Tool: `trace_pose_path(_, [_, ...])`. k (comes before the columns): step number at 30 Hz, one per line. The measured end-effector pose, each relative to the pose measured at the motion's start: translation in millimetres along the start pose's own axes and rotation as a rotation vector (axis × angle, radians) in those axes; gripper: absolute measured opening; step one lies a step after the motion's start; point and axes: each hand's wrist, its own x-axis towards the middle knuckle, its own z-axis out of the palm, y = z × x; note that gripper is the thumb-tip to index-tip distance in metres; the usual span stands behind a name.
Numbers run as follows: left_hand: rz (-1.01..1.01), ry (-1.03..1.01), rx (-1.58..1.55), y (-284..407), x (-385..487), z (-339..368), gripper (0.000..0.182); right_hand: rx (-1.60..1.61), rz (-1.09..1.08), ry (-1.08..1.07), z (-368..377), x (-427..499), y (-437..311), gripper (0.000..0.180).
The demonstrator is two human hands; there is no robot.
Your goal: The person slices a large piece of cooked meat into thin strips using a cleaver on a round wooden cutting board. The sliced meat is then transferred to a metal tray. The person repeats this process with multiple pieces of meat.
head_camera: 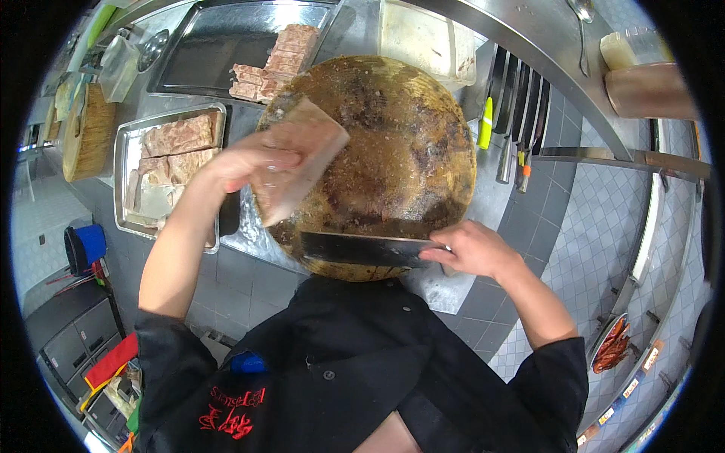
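My left hand point(255, 160) grips a slab of pale meat point(306, 153), blurred by motion, over the left side of a round wooden chopping block point(391, 153). In my right hand point(467, 246) is the handle of a wide-bladed cleaver point(362, 248). Its dark blade lies across the near edge of the block, pointing left, apart from the meat. Scraps and wet stains mark the block's surface. Whether the slab touches the wood is hard to tell.
Left of the block stands a metal tray point(120, 187) holding meat slabs point(178, 136). Behind it, a dark baking tray point(209, 51) carries cut meat point(291, 51). A pale plastic bin point(419, 39) sits at the back. Several knives point(515, 102) hang at the right, below a steel shelf point(544, 56).
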Motion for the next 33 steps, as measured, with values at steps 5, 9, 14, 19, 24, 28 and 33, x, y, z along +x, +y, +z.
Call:
trace_pose_path(5, [0.201,0.226,-0.025,3,-56,-73,0.087,-0.143,-0.02,-0.041,-24,59,3,0.048])
trace_pose_path(9, [0.302,0.316,-0.258,-39,-85,-117,0.093,-0.15,0.136,-0.036,-64,80,7,0.061])
trace_pose_path(14, [0.374,0.258,-0.368,-108,-90,-135,0.09,-0.142,0.364,0.108,-124,98,28,0.064])
trace_pose_path(19, [0.319,0.266,-0.412,-136,-96,-110,0.095,-0.262,0.535,0.383,-186,120,78,0.105])
trace_pose_path(24, [0.323,0.252,-0.443,-145,-104,-78,0.108,-0.22,0.59,0.464,-210,130,112,0.089])
trace_pose_path(28, [0.346,0.2,-0.474,-147,-97,-62,0.105,-0.427,0.658,0.487,-206,165,110,0.069])
trace_pose_path(33, [0.266,0.306,-0.314,-109,-81,-25,0.097,-0.472,0.729,0.462,-205,213,103,0.06])
